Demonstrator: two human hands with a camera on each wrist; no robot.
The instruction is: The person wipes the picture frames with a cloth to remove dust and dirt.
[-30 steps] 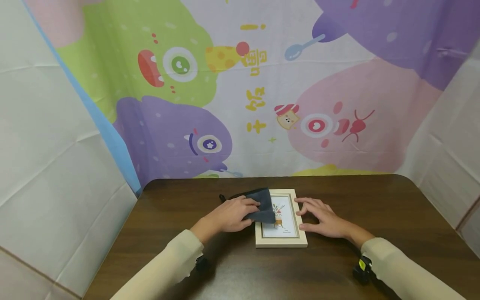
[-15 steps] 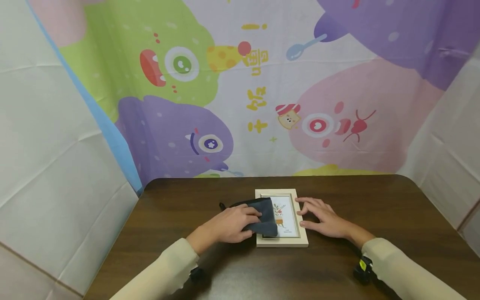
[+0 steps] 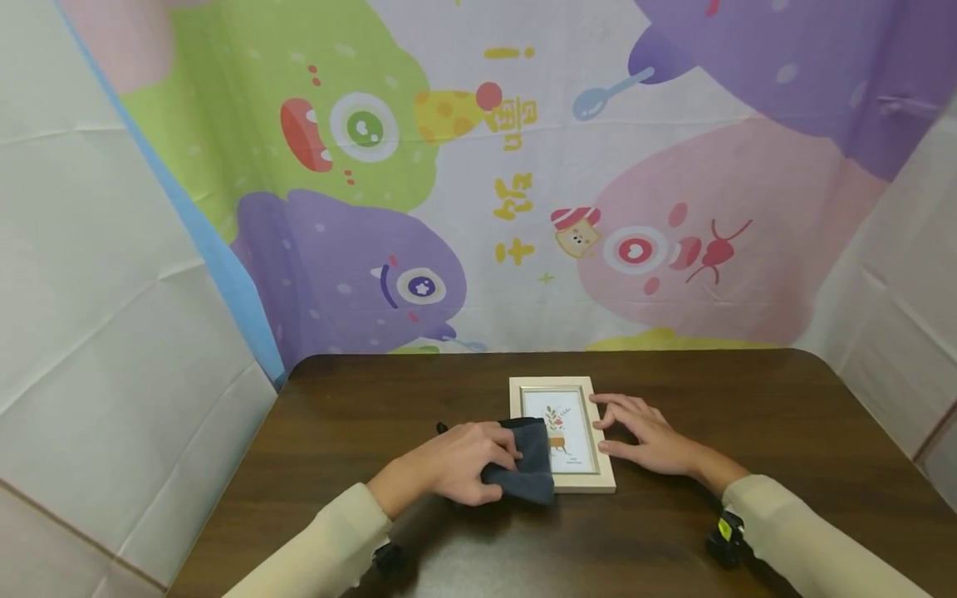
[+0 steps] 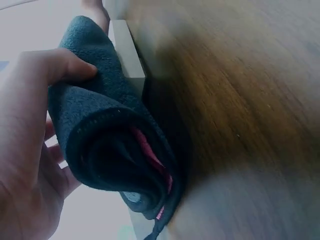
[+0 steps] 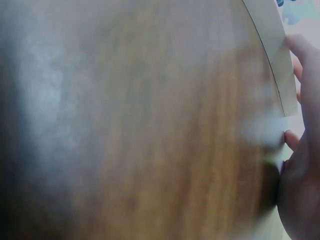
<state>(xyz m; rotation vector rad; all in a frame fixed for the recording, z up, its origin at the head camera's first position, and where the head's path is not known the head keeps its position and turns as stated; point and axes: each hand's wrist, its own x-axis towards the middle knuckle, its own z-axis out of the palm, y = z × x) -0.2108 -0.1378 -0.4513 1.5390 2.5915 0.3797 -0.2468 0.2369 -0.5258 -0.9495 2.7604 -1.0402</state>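
A picture frame (image 3: pixel 604 479) with a pale wooden border lies flat on the table; a plant drawing shows inside it. My left hand (image 3: pixel 467 461) holds a folded dark blue-grey cloth (image 3: pixel 532 465) over the frame's lower left part, hiding that corner. Seen from the left wrist, the cloth (image 4: pixel 100 107) is folded over in layers, with pink edging inside and a small dark loop at its end; the thumb presses on top. My right hand (image 3: pixel 646 432) touches the frame's right edge with spread fingertips. In the right wrist view, fingers sit along the frame's pale side (image 5: pixel 277 55).
The dark brown wooden table (image 3: pixel 359 399) has rounded far corners. Behind it hangs a curtain (image 3: pixel 516 316) printed with cartoon monsters, and pale fabric panels (image 3: pixel 127 274) stand on both sides. A small black device (image 3: pixel 721 540) is strapped at each wrist.
My left hand has drawn the cloth toward me down the frame, from its upper part to its lower edge, uncovering the top left. The right hand and the frame stay in place.
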